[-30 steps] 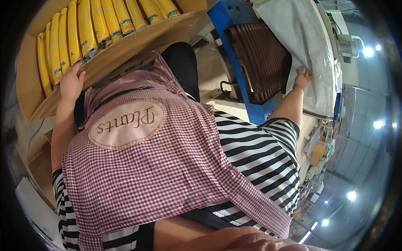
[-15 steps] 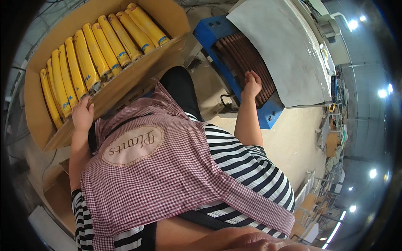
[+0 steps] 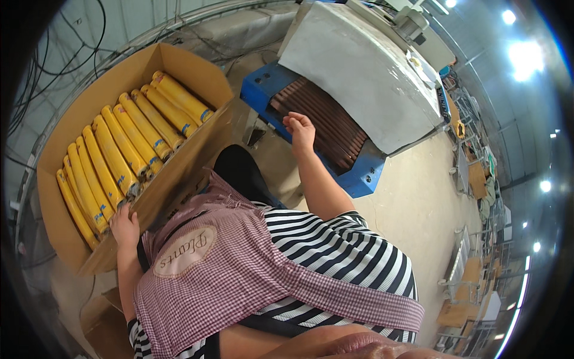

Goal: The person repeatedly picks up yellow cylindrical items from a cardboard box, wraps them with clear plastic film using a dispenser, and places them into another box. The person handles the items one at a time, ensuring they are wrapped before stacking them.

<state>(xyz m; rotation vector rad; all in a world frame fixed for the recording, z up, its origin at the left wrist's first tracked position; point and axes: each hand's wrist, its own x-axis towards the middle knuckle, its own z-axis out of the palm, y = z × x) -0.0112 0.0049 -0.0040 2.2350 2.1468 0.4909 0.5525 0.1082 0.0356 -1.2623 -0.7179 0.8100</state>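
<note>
My left hand (image 3: 124, 227) rests at the near rim of a cardboard box (image 3: 194, 143), its fingers bent over the edge and thumb apart, close to the ends of the yellow tubes. Several long yellow wrapped tubes (image 3: 110, 152) with blue marks at their near ends lie side by side inside. To the right, my right hand (image 3: 301, 130) is raised in front of a blue-framed machine (image 3: 362, 179) with a row of brown rollers (image 3: 326, 122). Its fingers are loosely curled together, and no object shows in them.
A grey-white sheet (image 3: 365, 72) drapes over the machine's far side. Black cables (image 3: 89, 48) hang at the upper left. Below the box is another cardboard box (image 3: 107, 323). Carts and shelving (image 3: 469, 287) line the far right.
The view has shifted, so the box and machine sit lower and further left. My right hand has moved left along the rollers, fingers still curled. My left hand stays at the box rim.
</note>
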